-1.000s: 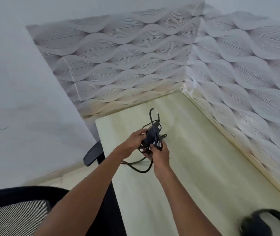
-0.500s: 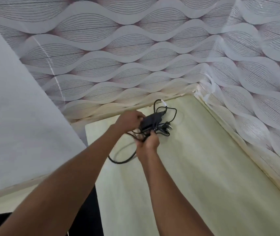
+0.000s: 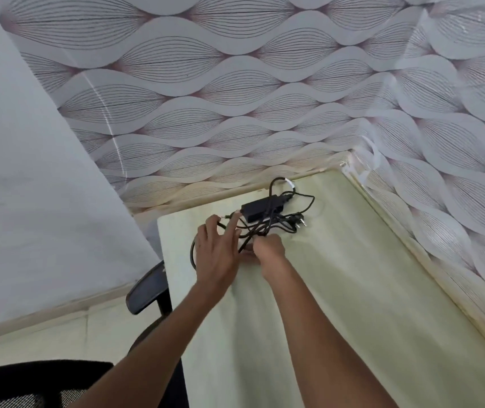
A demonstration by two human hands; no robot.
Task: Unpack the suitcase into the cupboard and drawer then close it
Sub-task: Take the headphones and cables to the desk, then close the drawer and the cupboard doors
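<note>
While on desk (image 3: 353, 290): black adapter (image 3: 262, 208), tangled cable | left hand (image 3: 216, 251) spread | right hand (image 3: 267, 250) seemingly pinching cable

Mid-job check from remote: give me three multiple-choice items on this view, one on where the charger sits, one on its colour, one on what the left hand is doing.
1. Where is the power adapter?
A. on the chair seat
B. on the desk near the back corner by the walls
C. hanging off the front edge

2. What colour are the adapter and its cable?
A. white
B. black
C. red

3. How is the left hand?
A. clenched in a fist
B. out of view
C. fingers spread, over the cable loops

Answers: 1 B, it lies on the desk close to the wallpapered corner. 2 B, both are black. 3 C, its fingers are extended over the cable beside the right hand.
</note>
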